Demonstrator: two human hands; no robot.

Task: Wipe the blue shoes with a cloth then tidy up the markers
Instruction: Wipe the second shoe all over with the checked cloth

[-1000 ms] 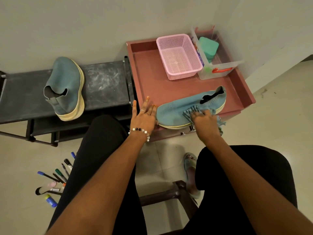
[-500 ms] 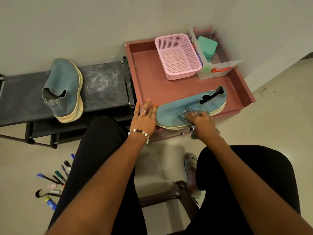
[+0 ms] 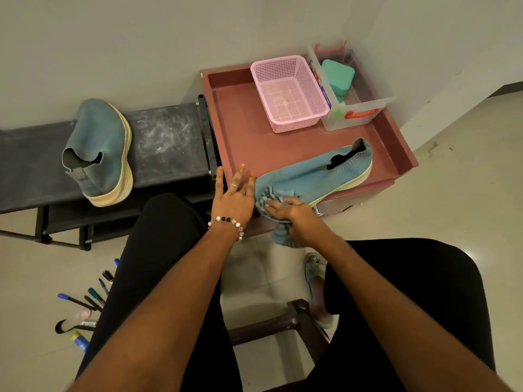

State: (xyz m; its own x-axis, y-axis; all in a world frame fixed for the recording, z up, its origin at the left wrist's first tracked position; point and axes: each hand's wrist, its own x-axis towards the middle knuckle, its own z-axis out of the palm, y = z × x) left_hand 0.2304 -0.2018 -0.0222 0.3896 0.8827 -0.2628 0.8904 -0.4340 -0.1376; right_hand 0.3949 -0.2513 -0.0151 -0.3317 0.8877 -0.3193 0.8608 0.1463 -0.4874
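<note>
Pale floor tiles and a plain wall frame our view down past our knees. Against the wall stand a dark shoe rack (image 3: 169, 142) and, beside it, a reddish tray-topped surface (image 3: 240, 131). One blue shoe (image 3: 99, 148) sits on the rack, well apart from us; the other blue shoe (image 3: 319, 171) lies on its side along the near edge of the reddish surface. Behind it stand a pink basket (image 3: 288, 91) and a clear box (image 3: 356, 111). Markers (image 3: 87, 301) lie scattered on the floor by our left leg.

We judge that we are in the wiping step, working at the toe of the nearer shoe. The next move likely calls for passes along its upper toward the heel, then the same for the shoe on the rack, before we gather the markers, perhaps into the basket.

Our right hand (image 3: 294, 213) presses the cloth (image 3: 268, 196) onto the toe, fingers laid nearly flat over it, the cloth's tail hanging below the palm. Our left hand (image 3: 233, 196) lies flat and spread, holding nothing, on the surface's near corner just beside the toe.
</note>
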